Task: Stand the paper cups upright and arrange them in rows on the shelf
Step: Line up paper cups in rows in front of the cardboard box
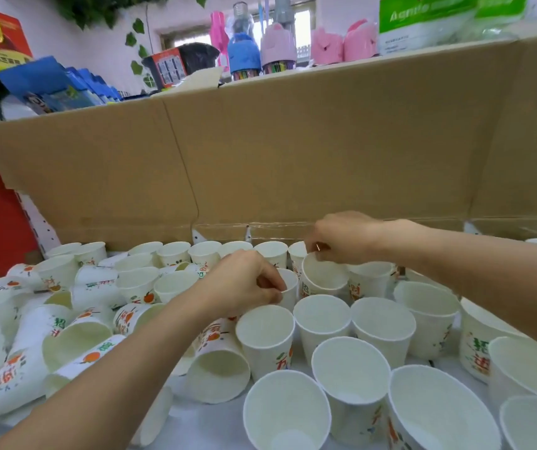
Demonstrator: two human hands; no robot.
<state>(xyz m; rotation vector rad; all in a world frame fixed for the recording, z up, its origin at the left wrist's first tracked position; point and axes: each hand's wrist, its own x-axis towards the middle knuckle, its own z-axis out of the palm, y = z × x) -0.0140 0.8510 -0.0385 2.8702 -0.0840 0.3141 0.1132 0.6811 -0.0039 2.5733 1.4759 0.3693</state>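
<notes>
Head view: hands (244, 284) (341, 237) on empty paper cups (290, 289) (324, 276).

There is just one camera. It sits on the person's head and looks forward and down at the shelf (208, 427). It is very close, so the cups (351, 378) at the near edge look big. Cardboard (293, 151) stands along the far edge.
</notes>
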